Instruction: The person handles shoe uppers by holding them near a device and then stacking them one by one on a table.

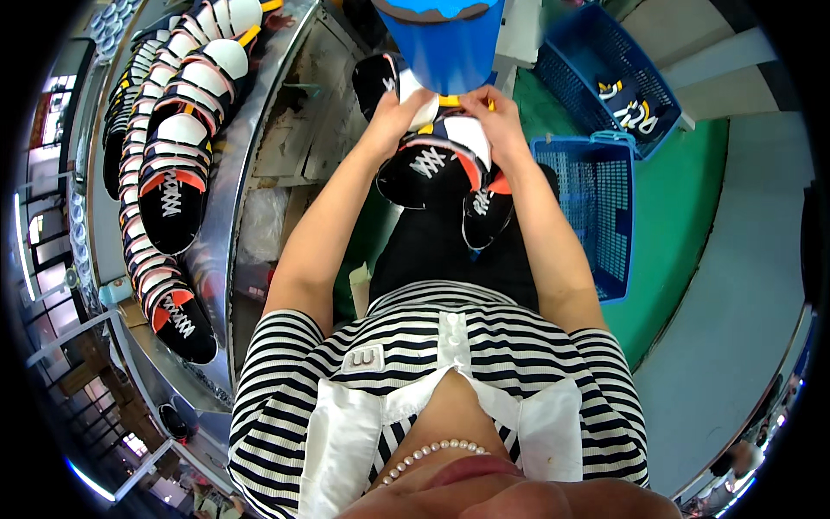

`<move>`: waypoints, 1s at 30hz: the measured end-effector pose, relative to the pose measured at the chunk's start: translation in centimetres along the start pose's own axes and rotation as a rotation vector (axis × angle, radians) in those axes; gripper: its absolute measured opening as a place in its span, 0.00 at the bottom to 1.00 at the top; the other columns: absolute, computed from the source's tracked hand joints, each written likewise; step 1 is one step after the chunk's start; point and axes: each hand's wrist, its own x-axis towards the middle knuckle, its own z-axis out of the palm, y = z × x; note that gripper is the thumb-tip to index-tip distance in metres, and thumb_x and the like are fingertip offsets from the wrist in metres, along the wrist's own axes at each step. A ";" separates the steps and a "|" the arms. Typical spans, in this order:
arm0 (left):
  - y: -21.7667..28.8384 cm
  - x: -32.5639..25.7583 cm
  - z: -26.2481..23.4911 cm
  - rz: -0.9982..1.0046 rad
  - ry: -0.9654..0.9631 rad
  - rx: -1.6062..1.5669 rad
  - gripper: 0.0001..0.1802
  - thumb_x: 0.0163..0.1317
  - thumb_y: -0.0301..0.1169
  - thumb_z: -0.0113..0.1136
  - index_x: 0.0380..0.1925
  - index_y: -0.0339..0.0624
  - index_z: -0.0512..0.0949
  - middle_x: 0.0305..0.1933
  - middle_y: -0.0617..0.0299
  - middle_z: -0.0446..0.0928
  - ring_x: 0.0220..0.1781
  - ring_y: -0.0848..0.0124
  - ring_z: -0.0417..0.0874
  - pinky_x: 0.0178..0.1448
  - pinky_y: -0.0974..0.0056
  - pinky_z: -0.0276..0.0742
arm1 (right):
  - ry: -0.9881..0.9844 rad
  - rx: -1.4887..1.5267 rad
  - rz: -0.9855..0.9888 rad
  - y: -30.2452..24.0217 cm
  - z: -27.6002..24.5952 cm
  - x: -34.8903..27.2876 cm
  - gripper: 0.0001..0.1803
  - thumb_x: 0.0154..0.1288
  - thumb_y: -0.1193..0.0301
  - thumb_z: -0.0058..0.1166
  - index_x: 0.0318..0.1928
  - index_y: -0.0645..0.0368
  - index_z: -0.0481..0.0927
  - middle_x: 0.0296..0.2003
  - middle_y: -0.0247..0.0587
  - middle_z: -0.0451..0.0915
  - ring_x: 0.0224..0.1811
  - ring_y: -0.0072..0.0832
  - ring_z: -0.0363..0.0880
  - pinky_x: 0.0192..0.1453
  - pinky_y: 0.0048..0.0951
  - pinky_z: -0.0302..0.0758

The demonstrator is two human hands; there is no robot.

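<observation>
My left hand [395, 121] and my right hand [499, 125] are both closed on a shoe upper [469, 134] in front of me. It has a white panel, coral lining and a yellow tab [449, 101], which lies between my fingers. The black front part with white criss-cross laces [427, 162] hangs toward my lap. A second black upper [486, 216] rests by my right thigh, and another dark one [377, 83] lies beyond my left hand. A blue round container [447, 48] stands just past my fingertips and hides part of the work.
On the metal table [278, 65] to my left, long rows of nested shoe uppers [183, 130] are stacked. To my right a blue plastic basket [596, 208] stands on the green floor [683, 233]. Behind it another blue basket [562, 54] holds several dark pieces.
</observation>
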 end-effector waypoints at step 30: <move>2.7 -4.3 1.0 0.088 0.107 0.102 0.18 0.54 0.27 0.63 0.46 0.36 0.75 0.44 0.62 0.78 0.43 0.73 0.79 0.48 0.68 0.72 | -0.036 0.350 0.022 0.2 0.7 -1.2 0.07 0.62 0.77 0.56 0.35 0.64 0.71 0.33 0.41 0.77 0.29 0.24 0.79 0.35 0.21 0.78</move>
